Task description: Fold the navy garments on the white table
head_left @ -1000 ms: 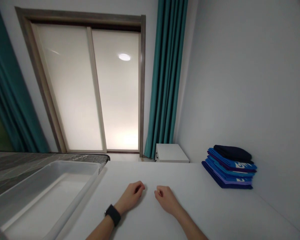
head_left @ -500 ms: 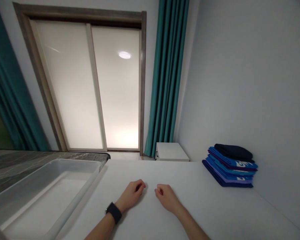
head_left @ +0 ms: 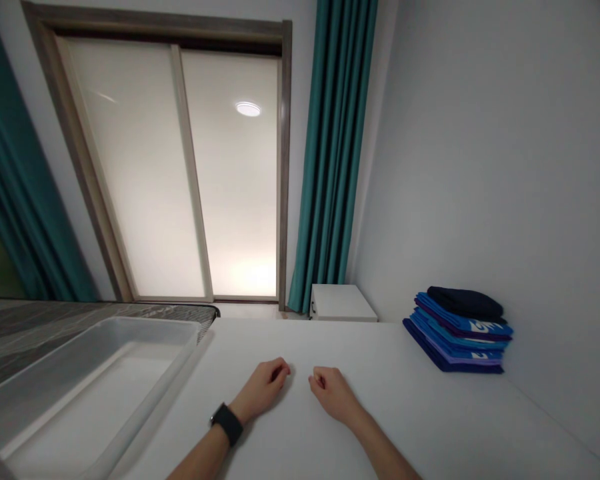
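Observation:
My left hand point(head_left: 265, 385) rests on the white table point(head_left: 295, 440), its fingers curled into a loose fist with nothing showing in it. A black watch point(head_left: 227, 425) is strapped round that wrist. Across a small gap, my right hand point(head_left: 334, 390) lies on the same surface, also curled closed and holding nothing visible. To the right, against the wall, sits a stack of folded clothes point(head_left: 460, 337) in blues and purple, topped by a dark folded piece point(head_left: 465, 303). A translucent plastic bin point(head_left: 145, 407) stands left of my left hand. Neither hand touches the clothes or the bin.
Beyond the table's far edge stands a low white cabinet point(head_left: 343, 303) beside a teal curtain point(head_left: 333, 160). A frosted sliding door point(head_left: 230, 173) fills the back. The wall point(head_left: 490, 160) borders the table on the right. A dark marbled surface point(head_left: 25, 337) lies behind the bin.
Both hands keep their place and their curled shape. Only a very slight shift of the camera view is visible.

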Demonstrator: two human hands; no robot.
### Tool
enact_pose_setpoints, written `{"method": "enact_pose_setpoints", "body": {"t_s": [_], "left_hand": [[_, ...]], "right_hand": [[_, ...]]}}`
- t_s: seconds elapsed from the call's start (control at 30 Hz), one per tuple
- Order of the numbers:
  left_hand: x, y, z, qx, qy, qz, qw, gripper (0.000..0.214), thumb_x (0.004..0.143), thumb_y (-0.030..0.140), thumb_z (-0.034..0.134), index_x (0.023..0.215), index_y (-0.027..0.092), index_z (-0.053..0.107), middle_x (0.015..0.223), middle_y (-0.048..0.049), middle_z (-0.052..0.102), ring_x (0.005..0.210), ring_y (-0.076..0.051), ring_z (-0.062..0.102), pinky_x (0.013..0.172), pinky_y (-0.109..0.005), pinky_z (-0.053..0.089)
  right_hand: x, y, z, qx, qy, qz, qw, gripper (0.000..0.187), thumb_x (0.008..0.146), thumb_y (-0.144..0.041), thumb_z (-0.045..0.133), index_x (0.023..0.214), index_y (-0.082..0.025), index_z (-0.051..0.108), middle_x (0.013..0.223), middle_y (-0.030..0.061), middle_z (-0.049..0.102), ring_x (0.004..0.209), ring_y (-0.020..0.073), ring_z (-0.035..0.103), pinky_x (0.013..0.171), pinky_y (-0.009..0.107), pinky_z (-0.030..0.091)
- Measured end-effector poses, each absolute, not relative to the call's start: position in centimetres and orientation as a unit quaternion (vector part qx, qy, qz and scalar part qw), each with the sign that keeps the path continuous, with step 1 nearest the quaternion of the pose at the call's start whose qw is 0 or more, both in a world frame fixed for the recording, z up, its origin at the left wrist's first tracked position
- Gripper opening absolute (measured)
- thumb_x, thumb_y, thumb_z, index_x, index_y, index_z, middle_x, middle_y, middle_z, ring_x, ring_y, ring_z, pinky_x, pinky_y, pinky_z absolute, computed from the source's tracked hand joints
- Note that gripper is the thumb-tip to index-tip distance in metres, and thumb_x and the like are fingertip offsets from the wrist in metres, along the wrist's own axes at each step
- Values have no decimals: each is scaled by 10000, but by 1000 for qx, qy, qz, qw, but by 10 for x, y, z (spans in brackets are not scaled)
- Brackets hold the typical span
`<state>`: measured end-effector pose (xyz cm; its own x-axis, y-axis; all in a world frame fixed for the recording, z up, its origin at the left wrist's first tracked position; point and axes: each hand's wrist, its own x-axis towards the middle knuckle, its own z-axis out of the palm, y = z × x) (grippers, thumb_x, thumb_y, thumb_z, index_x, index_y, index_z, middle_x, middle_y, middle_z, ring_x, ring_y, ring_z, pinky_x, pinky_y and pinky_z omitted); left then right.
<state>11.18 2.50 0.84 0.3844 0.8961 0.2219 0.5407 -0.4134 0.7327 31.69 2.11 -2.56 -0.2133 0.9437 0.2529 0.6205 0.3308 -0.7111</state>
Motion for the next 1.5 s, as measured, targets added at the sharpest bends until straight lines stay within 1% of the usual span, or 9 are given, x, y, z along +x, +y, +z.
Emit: {"method": "enact_pose_setpoints", "body": {"t_s": [0.37, 0.6, 0.67, 0.77, 0.83, 1.0, 1.17, 1.33, 1.5], "left_hand": [[112, 24, 8, 788, 464, 298, 272, 278, 897, 302, 395, 799, 164, 615, 645, 0, 587, 614, -147, 505, 598, -244, 361], [113, 19, 8, 813, 444, 277, 254, 321, 915, 365, 378, 788, 185, 611, 711, -28, 639, 677, -172, 557, 655, -262, 399], [113, 19, 6, 818, 440, 269, 253, 333, 917, 390, 377, 790, 193, 612, 746, -37, 656, 718, -186, 578, 684, -274, 415], [112, 22, 2, 826, 436, 255, 251, 356, 920, 434, 376, 800, 202, 618, 773, -47, 671, 761, -205, 600, 716, -292, 433], [112, 24, -1, 831, 431, 248, 250, 369, 922, 451, 376, 803, 203, 622, 774, -47, 675, 767, -210, 609, 728, -298, 443], [110, 29, -10, 834, 432, 245, 240, 370, 919, 463, 393, 808, 214, 643, 794, -42, 689, 775, -209, 625, 736, -282, 461], [110, 30, -12, 828, 438, 246, 248, 384, 913, 492, 391, 814, 225, 649, 802, -37, 694, 777, -207, 631, 736, -270, 477], [112, 28, -6, 817, 444, 258, 262, 405, 891, 536, 402, 802, 228, 650, 798, -45, 697, 786, -227, 622, 749, -301, 481], [116, 21, 3, 792, 448, 292, 295, 396, 903, 504, 407, 812, 203, 648, 735, -40, 661, 713, -207, 587, 684, -308, 471]], "right_hand": [[316, 18, -21, -531, -743, 234, 334, 312, 807, -224, 473, 543, -208, 308, 503, -81, 319, 510, 87, 310, 507, 231, 196], [320, 12, -5, -543, -748, 217, 315, 272, 898, -274, 450, 636, -205, 478, 558, -69, 459, 530, 93, 403, 514, 218, 243], [333, 17, 1, -552, -753, 170, 313, 194, 903, -238, 453, 739, -210, 554, 626, -55, 543, 593, 104, 483, 566, 211, 305], [376, 35, 20, -609, -742, -10, 281, 120, 881, -198, 506, 896, -230, 621, 783, -20, 641, 790, 137, 572, 747, 238, 361], [420, 50, 42, -665, -694, -108, 255, 148, 885, -209, 516, 978, -233, 628, 871, 14, 655, 874, 164, 577, 810, 265, 356], [540, 74, 107, -773, -534, -217, 266, 221, 898, -191, 448, 1076, -152, 574, 1071, 157, 584, 1038, 264, 519, 856, 366, 334], [598, 70, 129, -820, -428, -256, 279, 193, 897, -253, 469, 1035, -162, 568, 1024, 210, 565, 931, 315, 546, 758, 432, 339], [595, 66, 137, -804, -476, -233, 270, 217, 938, -265, 402, 916, -166, 595, 865, 174, 606, 773, 256, 581, 687, 406, 339], [530, 66, 164, -736, -575, -209, 291, 179, 933, -229, 439, 1016, -144, 574, 866, 138, 643, 802, 212, 603, 724, 344, 357]]}}
